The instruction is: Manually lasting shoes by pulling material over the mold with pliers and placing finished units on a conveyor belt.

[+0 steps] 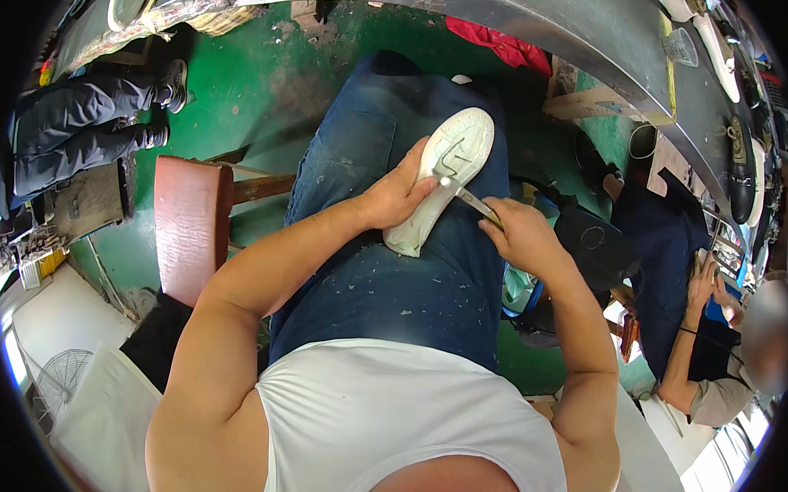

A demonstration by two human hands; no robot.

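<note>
A white shoe [454, 148], underside up, rests across my lap with its toe pointing away. A dark squiggly mark runs along the middle of its pale bottom. Wrapped around the shoe's left side is my left hand [398, 192], its thumb close to the tool's tip. My right hand [526, 236] grips a slim metal hand tool [472, 199] with a light grip end. The tool's shiny head lies over the middle of the shoe's bottom, by my left thumb. Whether it is a hammer or a scraper I cannot tell.
A grey bench [558, 26] curves along the far side, with shoes [717, 58] and a clear cup [680, 48] at right. A reddish-brown padded seat [191, 230] stands left. A co-worker's hands [703, 283] are at right; another person's legs [86, 122] show at left.
</note>
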